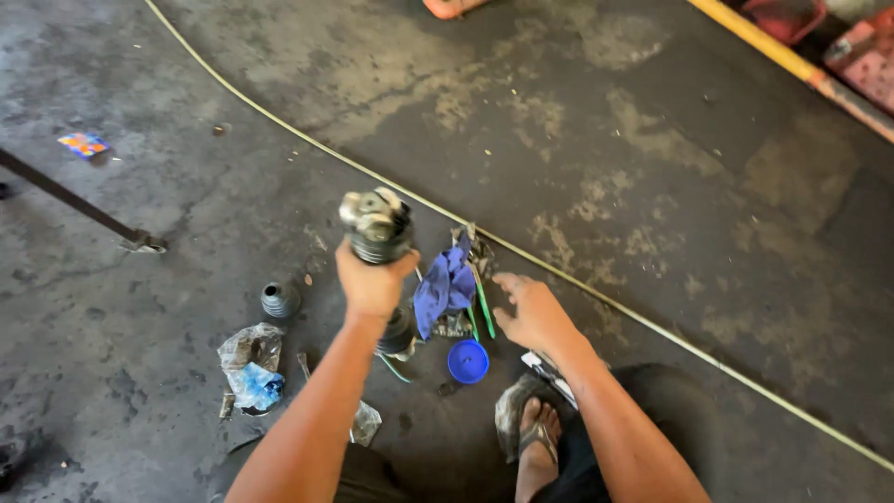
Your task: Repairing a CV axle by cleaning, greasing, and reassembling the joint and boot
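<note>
Head view: the left hand (372, 284) holds a closed grip around a greasy metal joint (375, 224), raised above the floor (652, 186). The right hand (533, 312), fingers spread and empty, hovers near the blue rag (445, 287). Keeping the joint upright and steady seems wise.

A blue rag (445, 287) lies at centre; at six o'clock from it sits a blue round lid (467, 361). Green-handled tools (484, 303) lie beside the rag, on the grey stained floor (652, 186).

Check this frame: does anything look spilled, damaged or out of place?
Nothing looks broken. Crumpled plastic bags, a blue rag and a blue cap lie scattered on the stained floor around the greasy joint in the left hand.
</note>
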